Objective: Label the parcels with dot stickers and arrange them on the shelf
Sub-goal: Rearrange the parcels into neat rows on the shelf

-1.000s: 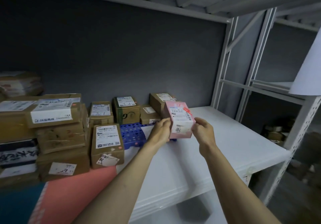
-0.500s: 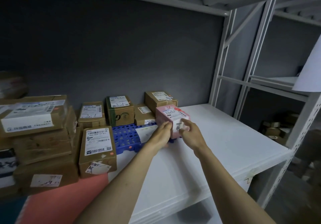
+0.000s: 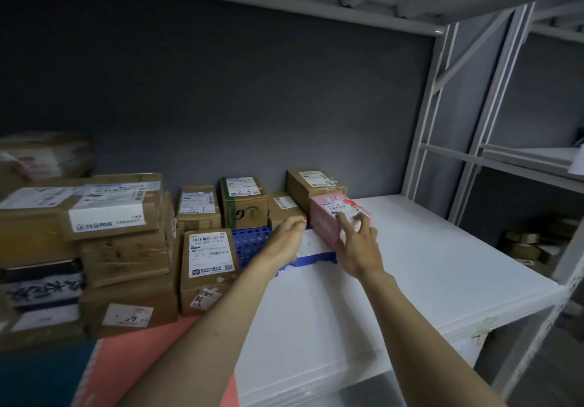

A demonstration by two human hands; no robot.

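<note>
I cannot read the print on the pink parcel [image 3: 328, 221]; the right hand [image 3: 360, 248] covers its near corner and part of its label. The left hand [image 3: 284, 237] hides part of the blue crate [image 3: 249, 244], and I cannot confirm contact with the parcel. The stacked boxes [image 3: 38, 226] at left are cut by the frame edge. Items on the lower side shelf [image 3: 534, 242] are too dark to identify.

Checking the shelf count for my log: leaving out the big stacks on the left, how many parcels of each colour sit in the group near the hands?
Brown cardboard parcels: 5
Pink parcel: 1
Blue perforated parcel: 1
Total: 7
</note>
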